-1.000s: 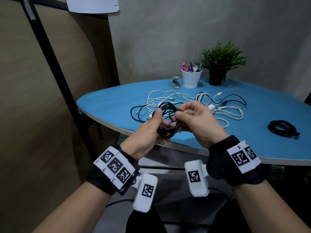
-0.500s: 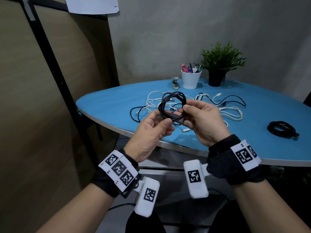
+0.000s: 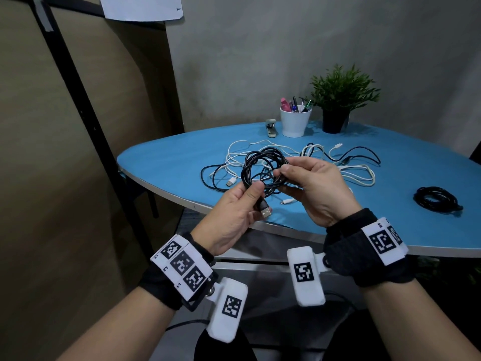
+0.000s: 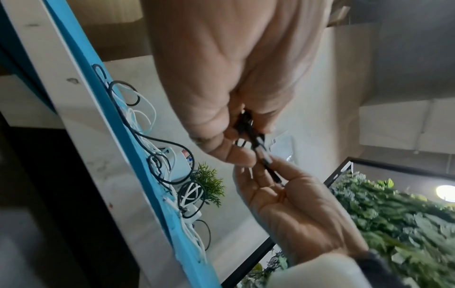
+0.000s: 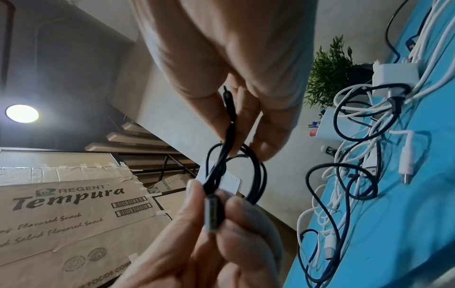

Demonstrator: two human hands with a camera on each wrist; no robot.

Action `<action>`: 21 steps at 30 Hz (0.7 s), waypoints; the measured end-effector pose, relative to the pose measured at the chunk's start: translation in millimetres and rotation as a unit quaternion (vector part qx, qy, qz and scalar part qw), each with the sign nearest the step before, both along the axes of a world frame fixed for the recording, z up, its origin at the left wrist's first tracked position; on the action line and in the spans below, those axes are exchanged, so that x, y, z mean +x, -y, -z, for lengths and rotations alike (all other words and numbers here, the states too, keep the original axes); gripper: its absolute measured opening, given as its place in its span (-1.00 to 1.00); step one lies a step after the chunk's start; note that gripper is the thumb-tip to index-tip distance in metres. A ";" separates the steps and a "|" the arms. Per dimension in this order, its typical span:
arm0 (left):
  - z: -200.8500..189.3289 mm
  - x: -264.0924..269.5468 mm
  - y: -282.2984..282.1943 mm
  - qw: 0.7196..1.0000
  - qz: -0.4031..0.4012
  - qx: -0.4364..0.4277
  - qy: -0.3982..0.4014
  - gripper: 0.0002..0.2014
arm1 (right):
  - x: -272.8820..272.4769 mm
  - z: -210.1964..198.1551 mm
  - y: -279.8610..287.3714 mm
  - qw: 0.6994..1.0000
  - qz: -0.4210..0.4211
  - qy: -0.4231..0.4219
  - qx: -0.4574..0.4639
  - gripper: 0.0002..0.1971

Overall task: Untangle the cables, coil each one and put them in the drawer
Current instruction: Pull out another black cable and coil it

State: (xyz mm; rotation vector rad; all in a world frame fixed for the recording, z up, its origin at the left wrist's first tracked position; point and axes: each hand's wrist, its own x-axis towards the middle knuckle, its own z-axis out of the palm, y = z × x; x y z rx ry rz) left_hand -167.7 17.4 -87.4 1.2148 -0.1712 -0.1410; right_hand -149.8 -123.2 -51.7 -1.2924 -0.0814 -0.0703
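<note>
The blue table (image 3: 166, 162) has a rounded near-left edge faced with a pale band; I hold both hands in the air just in front of that edge, over the floor gap. The near-right part of the tabletop, between the tangle and the near edge, is bare blue surface.

On the table, a tangle of white and black cables (image 3: 346, 168) lies across the middle, with a white charger block (image 5: 395, 75) among the strands. A coiled black cable (image 3: 436, 199) lies apart toward the right edge. At the far edge stand a white pen cup (image 3: 295, 122), a potted plant (image 3: 338, 100) just beside it on the right, and a small stapler (image 3: 271, 128) on its left. A black metal frame post (image 3: 86, 108) and a brown board wall stand close to the table's left end.

My left hand (image 3: 234, 214) is palm-up, thumb pressed over the black cable coil (image 3: 263, 168) at its lower side, pinching it against the fingers; the USB plug (image 3: 343, 212) end sticks out past my thumb toward me. My right hand (image 3: 315, 188) pinches the coil's right side between thumb and fingertips. The coil stands roughly upright between the hands, above the table's near edge.
</note>
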 end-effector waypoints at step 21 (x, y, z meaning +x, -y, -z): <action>-6.5 2.7 -15.1 0.991 0.065 0.112 -0.032 -0.94 | -1.0 3.5 -5.8 0.997 0.020 0.064 -0.030 -0.78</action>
